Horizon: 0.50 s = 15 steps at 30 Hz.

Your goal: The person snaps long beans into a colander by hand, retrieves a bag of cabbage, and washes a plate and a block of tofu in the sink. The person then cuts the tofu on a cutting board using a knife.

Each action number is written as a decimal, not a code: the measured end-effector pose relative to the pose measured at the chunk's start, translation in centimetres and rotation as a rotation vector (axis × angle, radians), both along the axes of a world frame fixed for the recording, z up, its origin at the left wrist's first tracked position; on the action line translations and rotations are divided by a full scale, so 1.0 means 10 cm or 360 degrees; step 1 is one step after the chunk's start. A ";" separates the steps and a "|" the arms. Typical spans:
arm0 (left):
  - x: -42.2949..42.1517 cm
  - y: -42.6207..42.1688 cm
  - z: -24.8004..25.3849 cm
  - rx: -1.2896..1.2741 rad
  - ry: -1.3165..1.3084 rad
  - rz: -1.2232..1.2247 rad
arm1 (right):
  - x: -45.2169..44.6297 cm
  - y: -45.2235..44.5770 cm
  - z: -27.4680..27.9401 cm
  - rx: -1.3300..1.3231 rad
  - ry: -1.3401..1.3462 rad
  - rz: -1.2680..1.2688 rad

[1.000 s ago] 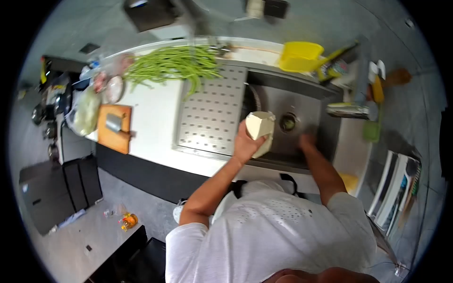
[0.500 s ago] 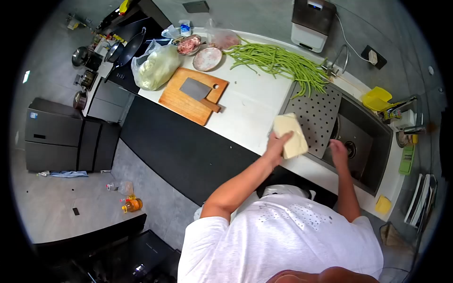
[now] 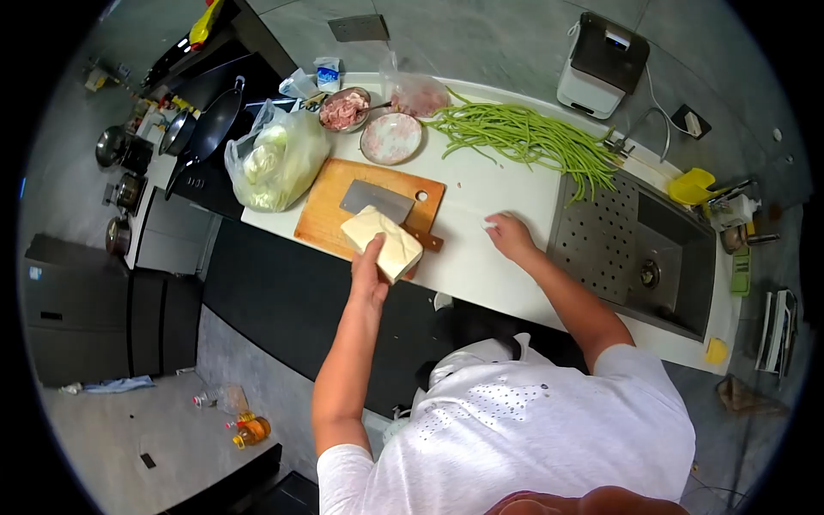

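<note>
My left hand (image 3: 371,273) grips a pale, cream-coloured block (image 3: 383,244) over the front right part of a wooden cutting board (image 3: 323,201). Beneath the block's far edge lies a cleaver (image 3: 376,200), its blade on the board and its wooden handle pointing right. My right hand (image 3: 512,236) is over the white counter (image 3: 468,197), between the board and the sink, fingers curled together. Something small and white shows at its fingertips, too small to name.
Left of the board sits a plastic bag of pale vegetables (image 3: 276,167). Behind are a bowl of meat (image 3: 344,110), a plate (image 3: 390,139) and long green beans (image 3: 524,137). A sink (image 3: 665,296) is at the right, a wok (image 3: 219,120) at the left.
The view has swung toward the board. My left hand has carried the block left from the sink to over the board. My right hand has left the sink and moved over the counter.
</note>
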<state>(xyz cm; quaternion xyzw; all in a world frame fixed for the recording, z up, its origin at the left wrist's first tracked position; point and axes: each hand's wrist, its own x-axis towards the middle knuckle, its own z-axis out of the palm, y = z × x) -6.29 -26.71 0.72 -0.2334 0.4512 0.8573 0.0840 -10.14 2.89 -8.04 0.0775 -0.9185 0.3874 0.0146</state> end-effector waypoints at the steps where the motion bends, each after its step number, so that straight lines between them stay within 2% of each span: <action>1: -0.10 -0.14 -0.05 -0.0029 0.0019 -0.0024 | -0.24 -0.13 -0.07 0.0079 0.0126 -0.0006; 2: -0.20 -0.25 -0.08 -0.0090 0.0033 -0.0014 | -0.49 -0.25 -0.12 0.0068 0.0126 -0.0021; 4: -0.34 -0.46 -0.07 -0.0222 -0.0045 -0.0001 | -0.85 -0.48 -0.21 0.0302 0.0478 -0.0045; 6: -0.46 -0.63 -0.04 -0.0555 -0.0154 -0.0085 | -1.07 -0.55 -0.30 0.0316 0.0525 -0.0041; 8: -0.59 -0.84 -0.14 -0.0891 -0.0037 -0.0179 | -1.36 -0.46 -0.40 0.0711 0.0478 0.0382; 9: -0.66 -0.96 -0.19 -0.0988 -0.0054 -0.0295 | -1.46 -0.36 -0.43 0.0710 0.0446 0.0437; 10: -0.71 -1.05 -0.20 -0.1079 -0.0083 -0.0414 | -1.54 -0.19 -0.66 0.0668 0.0685 0.0351; 11: -0.77 -1.13 -0.21 -0.1065 -0.0108 -0.0428 | -1.58 -0.02 -0.67 0.0681 0.0697 0.0228; 12: -0.84 -1.22 -0.22 -0.1218 -0.0109 -0.0611 | -1.62 0.15 -0.58 0.0835 0.0362 0.0160; 13: -0.90 -1.30 -0.23 -0.1372 -0.0104 -0.0793 | -1.62 0.26 -0.56 0.0842 0.0563 -0.0034; 14: -0.97 -1.36 -0.28 -0.1367 -0.0120 -0.0793 | -1.63 0.38 -0.56 0.0870 0.0803 -0.0120; 15: -1.05 -1.44 -0.35 -0.1345 -0.0025 -0.0932 | -1.61 0.31 -0.32 0.0869 0.0843 -0.0219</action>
